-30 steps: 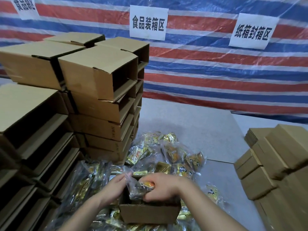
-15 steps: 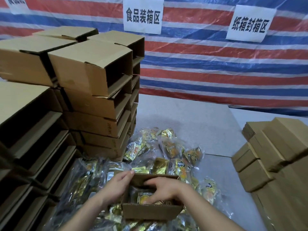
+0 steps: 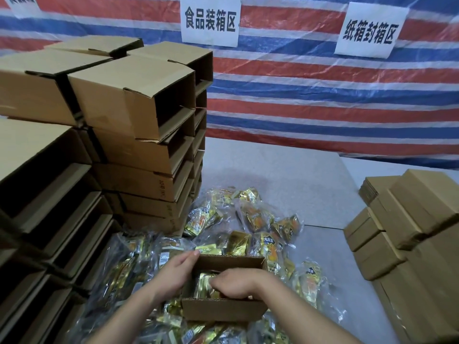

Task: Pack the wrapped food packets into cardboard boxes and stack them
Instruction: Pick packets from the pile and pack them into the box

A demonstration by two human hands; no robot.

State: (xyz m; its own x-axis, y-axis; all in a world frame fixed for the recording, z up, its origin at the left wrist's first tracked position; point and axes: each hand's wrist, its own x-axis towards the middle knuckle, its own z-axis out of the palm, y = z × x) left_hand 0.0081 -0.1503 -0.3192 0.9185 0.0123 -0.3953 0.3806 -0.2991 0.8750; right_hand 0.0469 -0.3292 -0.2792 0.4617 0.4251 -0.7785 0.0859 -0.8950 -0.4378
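A small open cardboard box (image 3: 223, 310) stands among loose packets at the bottom centre. My left hand (image 3: 173, 274) lies along the box's left wall, with straight fingers reaching its far left corner. My right hand (image 3: 236, 284) is down inside the box, its fingers curled onto a gold wrapped food packet (image 3: 204, 285) that lies in there. A pile of similar clear-and-gold packets (image 3: 258, 219) spreads over the grey table (image 3: 285, 175) around and behind the box.
Tall stacks of assembled open-ended cartons (image 3: 139, 115) fill the left side, close to my left arm. Flat folded cartons (image 3: 407, 219) are stacked at the right. A striped tarp with white paper signs (image 3: 211, 19) closes off the back.
My right hand has gone down from above the box rim into the box with the packet. My left hand has shifted onto the box's left wall.
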